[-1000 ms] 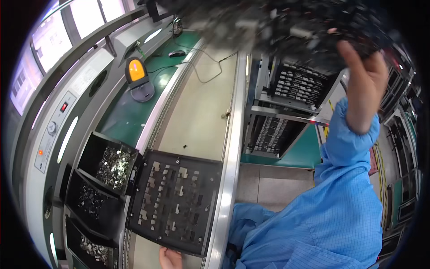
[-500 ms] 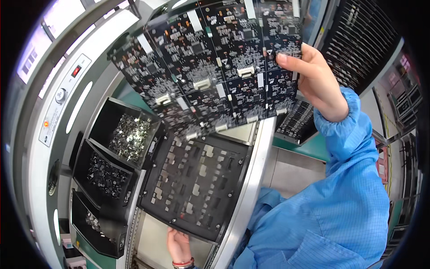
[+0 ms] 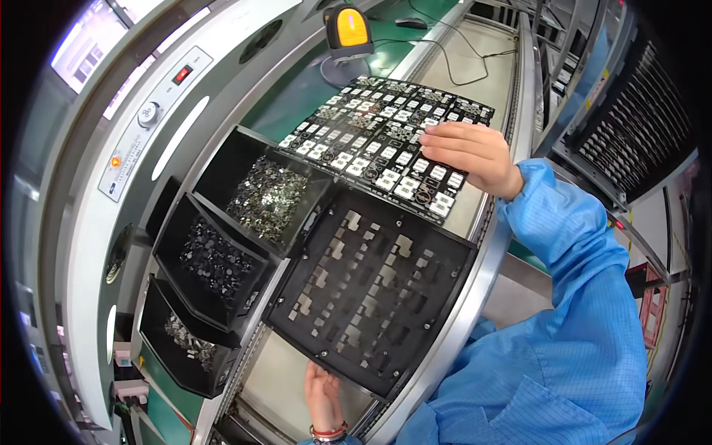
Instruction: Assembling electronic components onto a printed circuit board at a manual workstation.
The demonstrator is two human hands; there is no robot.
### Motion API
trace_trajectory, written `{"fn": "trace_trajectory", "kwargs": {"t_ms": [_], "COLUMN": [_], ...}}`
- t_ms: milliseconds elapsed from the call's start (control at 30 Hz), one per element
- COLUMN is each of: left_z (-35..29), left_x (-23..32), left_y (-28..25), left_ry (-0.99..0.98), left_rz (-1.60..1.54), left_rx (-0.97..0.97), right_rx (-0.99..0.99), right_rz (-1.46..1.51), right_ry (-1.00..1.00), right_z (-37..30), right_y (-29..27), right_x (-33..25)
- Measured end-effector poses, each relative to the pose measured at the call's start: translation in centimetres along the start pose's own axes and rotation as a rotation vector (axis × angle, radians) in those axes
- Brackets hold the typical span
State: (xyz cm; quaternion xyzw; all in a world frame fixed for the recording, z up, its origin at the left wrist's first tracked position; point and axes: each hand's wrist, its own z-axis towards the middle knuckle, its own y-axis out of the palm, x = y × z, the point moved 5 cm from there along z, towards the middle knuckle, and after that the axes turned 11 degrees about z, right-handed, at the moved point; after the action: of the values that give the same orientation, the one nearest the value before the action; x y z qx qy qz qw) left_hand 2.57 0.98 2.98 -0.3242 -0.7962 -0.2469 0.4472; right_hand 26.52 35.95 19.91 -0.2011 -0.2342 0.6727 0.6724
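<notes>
My right hand [image 3: 475, 157] grips the right edge of a circuit board panel [image 3: 371, 133]. Its fingers lie straight over the top face and the thumb is out of sight. White rectangular parts in rows cover that face. Closer in, a black fixture tray [image 3: 348, 297] has many shallow pockets, with small silvery pieces in some of them. The panel's near edge overlaps the tray's far side. At the tray's lower edge is my left hand [image 3: 324, 397], fingers bent against the rim, their tips partly hidden.
Three black bins hold small parts: shiny metal pieces [image 3: 268, 196], dark pieces [image 3: 215, 263] and silvery pieces [image 3: 191, 343]. A yellow and black handheld scanner [image 3: 350, 30] stands beyond the panel, its cable nearby. A metal rail [image 3: 475, 278] edges the line. A rack of boards [image 3: 630, 119] stands right.
My right hand has turned the panel over and lowered it beyond the tray, so the face with white parts shows. My left hand stays at the tray's edge. The view has shifted.
</notes>
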Motion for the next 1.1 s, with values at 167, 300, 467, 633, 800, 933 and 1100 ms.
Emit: {"fn": "trace_trajectory", "kwargs": {"t_ms": [167,300,467,633,800,933,1100], "left_z": [-0.6,-0.2,-0.3,-0.5,1.2,1.5,-3.3], "left_x": [0.3,0.3,0.7,1.4,2.4,4.3,8.7], "left_y": [0.2,0.8,1.8,3.0,6.1,9.9,14.0], "left_ry": [0.051,0.08,0.062,0.114,0.219,0.674,0.603], "left_rz": [0.063,0.089,0.114,0.227,0.54,1.087,-0.108], "left_rx": [0.06,0.077,0.13,0.026,-0.281,0.044,-0.402], "right_rx": [-0.038,-0.051,-0.044,-0.064,-0.096,-0.176,-0.184], "right_rz": [-0.027,-0.046,-0.058,0.014,0.136,0.168,0.178], "right_ry": [-0.064,-0.096,-0.058,-0.018,-0.18,-0.32,-0.383], "right_z": [-0.2,-0.4,-0.8,0.0,2.3,3.4,3.2], "right_y": [1.7,1.8,1.7,0.7,-0.3,0.9,3.6], "right_x": [1.4,2.1,3.3,1.0,-4.8,-8.0,-12.0]}}
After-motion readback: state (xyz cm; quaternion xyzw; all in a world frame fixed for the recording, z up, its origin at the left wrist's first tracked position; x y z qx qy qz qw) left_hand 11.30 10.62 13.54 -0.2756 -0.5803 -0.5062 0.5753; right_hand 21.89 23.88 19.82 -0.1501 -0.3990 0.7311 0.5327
